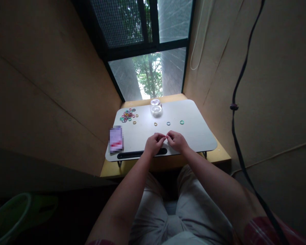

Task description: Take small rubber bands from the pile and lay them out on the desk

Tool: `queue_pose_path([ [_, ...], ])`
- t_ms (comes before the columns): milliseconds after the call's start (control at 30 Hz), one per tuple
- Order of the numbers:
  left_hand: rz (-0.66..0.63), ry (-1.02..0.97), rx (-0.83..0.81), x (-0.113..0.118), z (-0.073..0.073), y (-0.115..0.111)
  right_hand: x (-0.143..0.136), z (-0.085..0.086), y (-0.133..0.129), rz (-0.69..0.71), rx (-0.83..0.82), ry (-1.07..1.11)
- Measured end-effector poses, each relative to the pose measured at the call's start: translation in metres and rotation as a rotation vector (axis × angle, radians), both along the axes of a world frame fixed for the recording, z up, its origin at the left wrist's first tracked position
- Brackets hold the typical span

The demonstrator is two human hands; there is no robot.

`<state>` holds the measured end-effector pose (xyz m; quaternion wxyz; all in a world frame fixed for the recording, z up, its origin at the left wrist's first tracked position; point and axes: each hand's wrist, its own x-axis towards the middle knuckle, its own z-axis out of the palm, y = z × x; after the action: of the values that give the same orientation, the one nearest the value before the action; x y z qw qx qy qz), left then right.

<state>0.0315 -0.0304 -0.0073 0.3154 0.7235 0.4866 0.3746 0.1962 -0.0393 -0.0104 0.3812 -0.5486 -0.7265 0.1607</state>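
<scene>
Our bare forearms (132, 190) come in closest, reaching out over our pale trousers (168, 207) to a small white table (145, 139). Above its near part, our left hand (153, 143) and right hand (177, 140) meet, thumbs and fingers drawn together, pinching a tiny pink piece (166, 136) between their tips. It lies at the right ends of our left fingertips and the left ends of our right ones. So little of it shows that we cannot tell which way it points or how its long axis runs.

Beyond our hands we see three separate rings in a loose row running left to right: a yellow ring (155, 124), a blue ring (168, 123) and a green ring (182, 122). Behind the row stands a clear container (156, 109). At the far left we have a multicolored pile of rings (126, 116), with a purplish, pixelated packet (116, 139) nearer us at the left edge. A long black slot (132, 154) runs along the table's near edge, partly behind our left wrist.
</scene>
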Motion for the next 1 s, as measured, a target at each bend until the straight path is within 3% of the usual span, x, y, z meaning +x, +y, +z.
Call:
queue_pose_path([
  [667, -0.021, 0.027, 0.036, -0.0009, 0.0006, 0.0004, -0.0004, -0.0012, -0.0004, 0.020, 0.023, -0.049],
  [1000, 0.021, 0.095, 0.059, -0.0001, 0.0005, 0.0022, 0.0004, -0.0070, 0.0018, 0.063, 0.049, 0.179],
])
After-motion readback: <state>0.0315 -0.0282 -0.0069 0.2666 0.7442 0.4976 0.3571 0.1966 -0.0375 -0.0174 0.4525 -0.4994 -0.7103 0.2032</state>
